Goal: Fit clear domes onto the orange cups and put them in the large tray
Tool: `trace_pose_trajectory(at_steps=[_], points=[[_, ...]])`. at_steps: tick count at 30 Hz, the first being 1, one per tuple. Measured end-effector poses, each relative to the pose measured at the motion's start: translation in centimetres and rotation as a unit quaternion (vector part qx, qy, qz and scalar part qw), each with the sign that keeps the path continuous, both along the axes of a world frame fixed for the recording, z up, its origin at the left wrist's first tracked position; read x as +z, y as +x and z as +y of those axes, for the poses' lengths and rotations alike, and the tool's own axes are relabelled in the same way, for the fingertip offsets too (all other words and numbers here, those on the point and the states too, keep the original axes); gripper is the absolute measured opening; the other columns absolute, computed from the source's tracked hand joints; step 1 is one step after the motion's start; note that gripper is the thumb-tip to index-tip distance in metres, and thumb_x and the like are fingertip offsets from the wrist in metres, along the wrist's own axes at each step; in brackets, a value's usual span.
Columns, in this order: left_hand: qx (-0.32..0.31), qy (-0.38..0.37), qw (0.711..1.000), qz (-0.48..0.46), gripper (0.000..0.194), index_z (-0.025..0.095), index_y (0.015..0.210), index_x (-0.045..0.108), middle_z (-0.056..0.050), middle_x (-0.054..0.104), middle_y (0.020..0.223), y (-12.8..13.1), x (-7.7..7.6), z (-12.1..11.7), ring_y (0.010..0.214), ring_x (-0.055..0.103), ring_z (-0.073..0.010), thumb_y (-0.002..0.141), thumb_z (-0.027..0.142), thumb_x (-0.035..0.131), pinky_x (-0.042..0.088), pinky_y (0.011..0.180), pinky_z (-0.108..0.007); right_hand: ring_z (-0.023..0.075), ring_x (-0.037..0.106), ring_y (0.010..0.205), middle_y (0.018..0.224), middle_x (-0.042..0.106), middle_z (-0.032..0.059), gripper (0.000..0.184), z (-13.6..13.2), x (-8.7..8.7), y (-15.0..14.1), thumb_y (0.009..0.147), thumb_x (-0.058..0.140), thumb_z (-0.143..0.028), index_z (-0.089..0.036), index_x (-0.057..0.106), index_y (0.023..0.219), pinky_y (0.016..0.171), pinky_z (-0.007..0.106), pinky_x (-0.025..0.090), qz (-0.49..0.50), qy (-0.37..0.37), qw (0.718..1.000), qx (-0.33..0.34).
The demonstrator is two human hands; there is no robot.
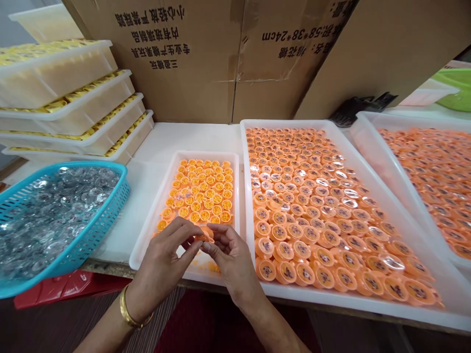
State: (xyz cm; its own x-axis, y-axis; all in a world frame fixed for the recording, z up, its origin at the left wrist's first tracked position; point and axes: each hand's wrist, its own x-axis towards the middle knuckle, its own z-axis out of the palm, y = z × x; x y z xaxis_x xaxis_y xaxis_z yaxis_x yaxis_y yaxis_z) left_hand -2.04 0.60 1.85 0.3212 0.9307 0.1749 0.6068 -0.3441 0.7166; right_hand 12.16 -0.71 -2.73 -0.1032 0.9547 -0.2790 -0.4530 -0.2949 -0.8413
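Both hands meet over the front of a small white tray (pixel 236 191). My left hand (pixel 160 262), with a gold bracelet at the wrist, is closed with thumb and fingers on a small orange cup (pixel 206 234). My right hand (pixel 237 260) pinches the same cup from the other side; fingers partly hide it. Behind the hands, rows of open orange cups (pixel 209 203) filled with small yellow-orange balls stand in the tray. To the right, a large white tray (pixel 246 162) holds many orange cups with printed clear lids (pixel 294 230).
At left, a blue basket (pixel 123 184) holds clear plastic lids (pixel 69 211). Behind it are stacked white trays (pixel 110 122) with yellow packets. Cardboard boxes (pixel 206 93) stand along the back. Another tray (pixel 390 157) of orange cups is at far right. A red plastic object (pixel 73 289) is below the table edge.
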Motion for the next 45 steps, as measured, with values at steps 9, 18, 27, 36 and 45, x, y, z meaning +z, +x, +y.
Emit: trace_pose_trajectory(at_steps=[9, 18, 27, 36, 45], points=[[0.068, -0.202, 0.974, -0.079, 0.015, 0.018, 0.074, 0.056, 0.002, 0.058, 0.069, -0.3, -0.3, 0.6, 0.063, 0.057, -0.012, 0.079, 0.031, 0.061, 0.049, 0.059, -0.025, 0.0176, 0.065, 0.09, 0.094, 0.07, 0.0034, 0.028, -0.1, 0.1, -0.2, 0.072, 0.072, -0.027, -0.02, 0.061, 0.097, 0.085, 0.034, 0.05, -0.021, 0.007, 1.0, -0.001], [0.04, -0.296, 0.94, -0.166, 0.02, 0.016, 0.067, 0.055, 0.003, 0.053, 0.064, -0.5, -0.1, 1.3, 0.056, 0.054, -0.0098, 0.076, 0.032, 0.065, 0.048, 0.053, -0.023, 0.0172, 0.065, 0.089, 0.092, 0.069, 0.003, 0.028, -0.2, 0.7, 0.2, 0.072, 0.072, -0.028, -0.019, 0.062, 0.096, 0.083, 0.032, 0.051, -0.023, 0.002, 1.0, 0.004], [0.054, -0.268, 0.942, -0.195, 0.019, 0.016, 0.067, 0.058, 0.001, 0.058, 0.065, -0.4, 0.0, 1.1, 0.06, 0.058, -0.0117, 0.074, 0.03, 0.068, 0.049, 0.056, -0.024, 0.0159, 0.064, 0.086, 0.089, 0.068, 0.0014, 0.025, -0.1, 0.8, 0.6, 0.072, 0.073, -0.028, -0.02, 0.062, 0.094, 0.079, 0.029, 0.051, -0.017, 0.02, 1.0, 0.012], [0.072, -0.187, 0.958, -0.206, 0.015, 0.016, 0.08, 0.062, -0.001, 0.062, 0.074, 0.4, -0.5, 0.3, 0.067, 0.062, -0.0134, 0.078, 0.03, 0.067, 0.053, 0.063, -0.027, 0.0152, 0.064, 0.085, 0.091, 0.069, 0.0016, 0.024, 0.0, 0.9, 0.6, 0.075, 0.071, -0.027, -0.021, 0.062, 0.097, 0.08, 0.029, 0.051, 0.021, 0.022, 1.0, -0.001], [0.059, -0.005, 0.993, -0.1, 0.024, 0.023, 0.099, 0.059, -0.001, 0.053, 0.085, 1.0, -0.7, -0.4, 0.07, 0.052, -0.0129, 0.078, 0.029, 0.067, 0.048, 0.065, -0.029, 0.0163, 0.067, 0.084, 0.09, 0.07, 0.0021, 0.033, 0.1, 1.3, 0.8, 0.072, 0.074, -0.031, -0.021, 0.063, 0.102, 0.084, 0.032, 0.051, 0.152, -0.041, 0.987, -0.015]])
